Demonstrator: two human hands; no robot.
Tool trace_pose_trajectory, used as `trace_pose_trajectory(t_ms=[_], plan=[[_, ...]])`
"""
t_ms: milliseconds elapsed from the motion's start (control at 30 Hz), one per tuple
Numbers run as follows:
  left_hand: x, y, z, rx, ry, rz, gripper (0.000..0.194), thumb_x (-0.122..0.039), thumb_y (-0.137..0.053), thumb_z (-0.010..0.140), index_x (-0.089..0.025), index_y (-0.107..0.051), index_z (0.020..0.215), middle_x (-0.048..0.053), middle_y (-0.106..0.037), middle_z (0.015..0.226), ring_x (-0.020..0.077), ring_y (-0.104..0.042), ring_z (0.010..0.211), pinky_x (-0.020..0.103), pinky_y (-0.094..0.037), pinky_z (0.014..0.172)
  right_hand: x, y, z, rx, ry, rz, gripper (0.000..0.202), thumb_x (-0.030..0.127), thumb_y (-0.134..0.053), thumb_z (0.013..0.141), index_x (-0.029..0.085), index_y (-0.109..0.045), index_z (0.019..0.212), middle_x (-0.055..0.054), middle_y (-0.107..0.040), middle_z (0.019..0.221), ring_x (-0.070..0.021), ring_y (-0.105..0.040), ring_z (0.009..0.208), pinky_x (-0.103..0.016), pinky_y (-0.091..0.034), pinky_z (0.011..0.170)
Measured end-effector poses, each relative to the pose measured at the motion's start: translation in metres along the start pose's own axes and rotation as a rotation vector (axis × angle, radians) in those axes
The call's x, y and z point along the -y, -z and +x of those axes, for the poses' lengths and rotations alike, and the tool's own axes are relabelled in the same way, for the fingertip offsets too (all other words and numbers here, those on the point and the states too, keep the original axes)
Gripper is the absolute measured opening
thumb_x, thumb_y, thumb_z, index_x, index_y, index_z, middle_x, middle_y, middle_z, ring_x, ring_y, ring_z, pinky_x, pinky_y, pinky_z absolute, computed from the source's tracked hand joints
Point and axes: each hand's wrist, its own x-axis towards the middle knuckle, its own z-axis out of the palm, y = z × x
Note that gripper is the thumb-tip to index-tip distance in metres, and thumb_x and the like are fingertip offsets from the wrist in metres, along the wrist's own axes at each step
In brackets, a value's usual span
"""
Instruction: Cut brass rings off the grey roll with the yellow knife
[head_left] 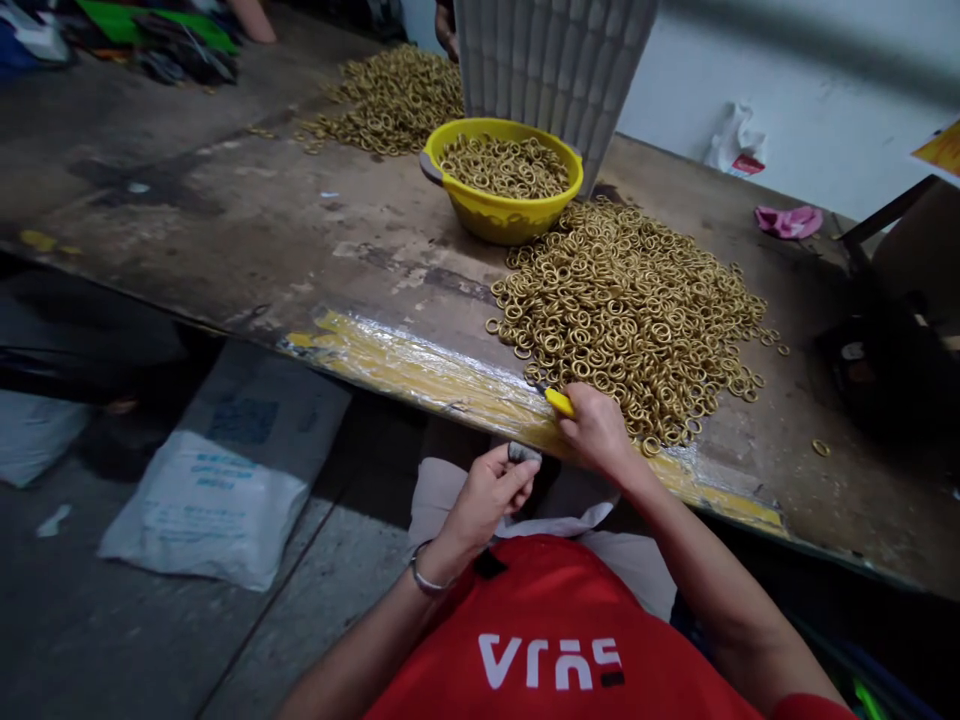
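My right hand (598, 432) grips a small yellow-handled knife (559, 402) at the table's front edge. Its short dark tip points left, close to the nearest rings of a large pile of gold-coloured rings (630, 300). My left hand (491, 492) is just off that edge, in front of my body, with thumb and fingers pinched together. A dark grey wrap (523, 454) appears to cover one of its fingers. Whatever lies in the pinch, if anything, is too small to make out. Yellow tape under clear film (420, 372) lines the edge beside both hands.
Behind the pile stands a yellow basin (499, 218) full of rings, against a tall grey ribbed container (551, 70). Another ring pile (397, 100) lies farther back, near another person's hand (448, 30). White sacks (217, 500) rest on the floor at left; a pink cloth (787, 222) lies right.
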Motion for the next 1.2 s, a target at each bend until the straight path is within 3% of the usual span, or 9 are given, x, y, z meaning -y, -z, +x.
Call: trace_pose_trajectory(t_ms=[100, 200, 400, 567, 667, 767, 933, 1100, 1200], plan=[[-0.004, -0.002, 0.003, -0.175, -0.261, 0.221, 0.020, -0.032, -0.069, 0.078, -0.016, -0.063, 0.088, 0.001, -0.067, 0.071, 0.0113, -0.059, 0.059, 0.019, -0.045, 0.052, 0.001, 0.002, -0.013, 0.123, -0.128, 0.694, 0.021, 0.036, -0.054, 0.084, 0.018, -0.054, 0.072, 0.003, -0.054, 0.062, -0.0092, -0.046, 0.050, -0.021, -0.035, 0.049], [-0.007, -0.003, 0.001, -0.213, -0.391, 0.373, 0.022, -0.028, -0.068, 0.080, -0.017, -0.066, 0.098, 0.006, -0.073, 0.091, 0.0177, -0.067, 0.080, 0.025, -0.052, 0.072, 0.006, -0.002, -0.026, 0.326, -0.289, 1.242, 0.033, 0.049, -0.062, 0.077, 0.018, -0.051, 0.072, 0.006, -0.050, 0.055, -0.0050, -0.033, 0.038, -0.019, -0.026, 0.037], [-0.004, -0.008, -0.010, -0.204, -0.427, 0.424, 0.017, -0.026, -0.073, 0.076, -0.018, -0.072, 0.090, 0.004, -0.075, 0.085, 0.0187, -0.067, 0.075, 0.026, -0.052, 0.072, 0.010, -0.012, -0.041, 0.383, -0.408, 1.484, 0.038, 0.048, -0.073, 0.065, 0.018, -0.050, 0.069, 0.009, -0.047, 0.050, -0.0031, -0.031, 0.035, -0.016, -0.024, 0.033], [-0.005, -0.012, -0.013, -0.158, -0.363, 0.366, 0.014, -0.028, -0.071, 0.077, -0.016, -0.073, 0.084, 0.002, -0.070, 0.074, 0.0151, -0.061, 0.067, 0.022, -0.049, 0.064, 0.013, -0.013, -0.051, 0.310, -0.323, 1.307, 0.036, 0.052, -0.058, 0.078, 0.020, -0.046, 0.066, 0.008, -0.045, 0.051, -0.0056, -0.031, 0.037, -0.019, -0.024, 0.036], [-0.005, -0.011, -0.013, -0.076, -0.206, 0.184, 0.021, -0.034, -0.071, 0.076, -0.014, -0.068, 0.081, -0.004, -0.053, 0.054, 0.0081, -0.044, 0.047, 0.017, -0.035, 0.045, 0.008, -0.012, -0.064, 0.072, -0.149, 0.879, 0.035, 0.044, -0.047, 0.088, 0.020, -0.045, 0.062, 0.004, -0.045, 0.054, -0.0086, -0.038, 0.047, -0.021, -0.030, 0.047], [-0.004, -0.011, -0.013, -0.026, -0.131, 0.050, 0.029, -0.040, -0.071, 0.075, -0.012, -0.064, 0.079, -0.007, -0.043, 0.052, 0.0049, -0.032, 0.043, 0.015, -0.024, 0.040, 0.001, -0.013, -0.080, -0.083, 0.017, 0.371, 0.021, 0.025, -0.048, 0.087, 0.019, -0.049, 0.066, 0.000, -0.053, 0.063, -0.0122, -0.046, 0.059, -0.024, -0.031, 0.057], [-0.003, -0.014, -0.014, -0.014, -0.129, 0.107, 0.032, -0.043, -0.070, 0.075, -0.014, -0.060, 0.082, -0.007, -0.041, 0.054, 0.0054, -0.032, 0.045, 0.016, -0.025, 0.041, 0.005, -0.013, -0.093, 0.031, 0.032, -0.034, 0.010, 0.011, -0.050, 0.083, 0.017, -0.058, 0.086, -0.007, -0.066, 0.083, -0.0175, -0.058, 0.074, -0.026, -0.033, 0.064], [-0.012, -0.013, -0.018, 0.009, -0.215, 0.282, 0.021, -0.035, -0.064, 0.081, -0.015, -0.059, 0.080, -0.005, -0.044, 0.057, 0.0069, -0.035, 0.049, 0.017, -0.029, 0.044, 0.003, -0.010, -0.085, 0.115, 0.009, -0.161, 0.017, 0.012, -0.048, 0.086, 0.017, -0.059, 0.098, -0.008, -0.068, 0.093, -0.0196, -0.062, 0.082, -0.027, -0.035, 0.066], [-0.022, -0.010, -0.028, 0.078, -0.269, 0.313, 0.017, -0.029, -0.064, 0.081, -0.014, -0.058, 0.074, -0.003, -0.048, 0.063, 0.0078, -0.040, 0.055, 0.018, -0.033, 0.050, -0.009, -0.009, -0.074, 0.130, -0.100, -0.239, 0.016, 0.012, -0.047, 0.087, 0.017, -0.059, 0.098, -0.008, -0.070, 0.091, -0.0200, -0.063, 0.080, -0.027, -0.035, 0.065]])
